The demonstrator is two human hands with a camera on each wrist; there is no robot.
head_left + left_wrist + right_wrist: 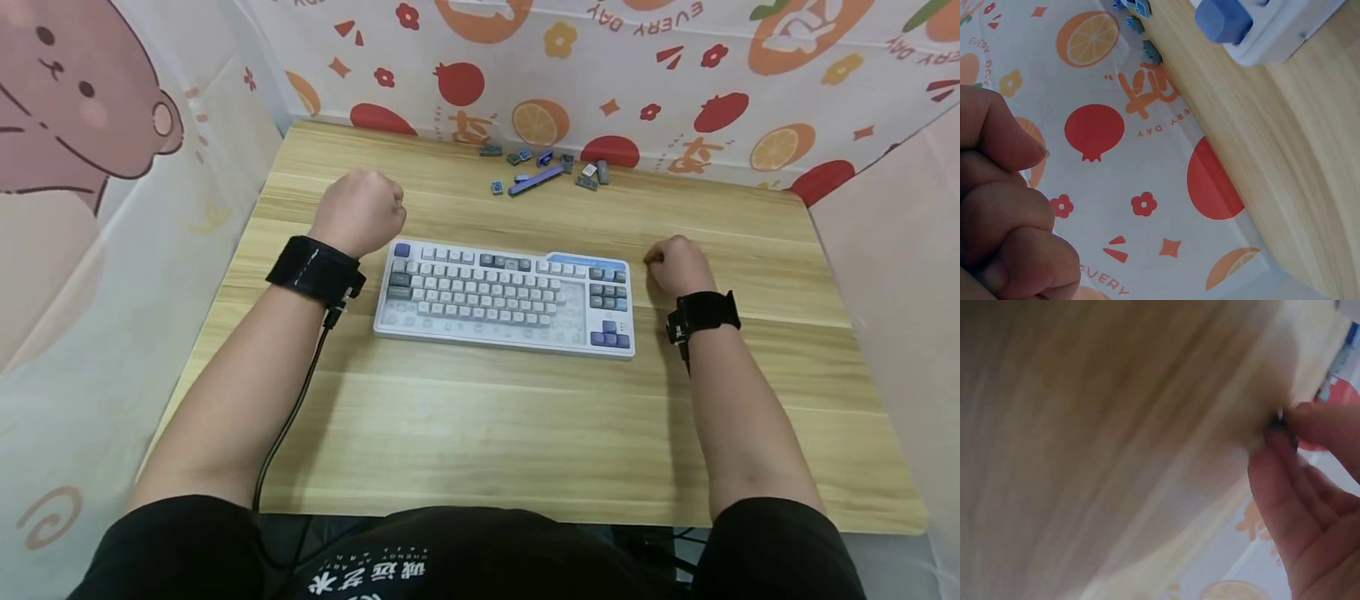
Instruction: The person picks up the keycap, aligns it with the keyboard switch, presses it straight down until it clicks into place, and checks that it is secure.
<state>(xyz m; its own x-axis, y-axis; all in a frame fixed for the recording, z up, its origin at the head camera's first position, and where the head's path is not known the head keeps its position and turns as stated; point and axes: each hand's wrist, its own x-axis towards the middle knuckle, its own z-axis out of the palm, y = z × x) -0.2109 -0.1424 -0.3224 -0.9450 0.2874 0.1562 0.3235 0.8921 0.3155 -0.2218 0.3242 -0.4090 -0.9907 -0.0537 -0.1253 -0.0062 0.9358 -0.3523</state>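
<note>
A white keyboard lies on the wooden table between my two hands, with white, grey and purple keycaps. Pale bare spots show along its bottom row and at the right of the letter block. My left hand is held curled over the keyboard's upper left corner; nothing shows in its fingers. To the right of the keyboard, my right hand is low over the table. In the blurred right wrist view, its thumb and fingers pinch a small dark piece whose kind is unclear.
Toward the back edge of the table lie several loose dark and blue keycaps and a long purple keycap. Behind them hangs a fruit-printed cloth. A black cable runs along the left forearm.
</note>
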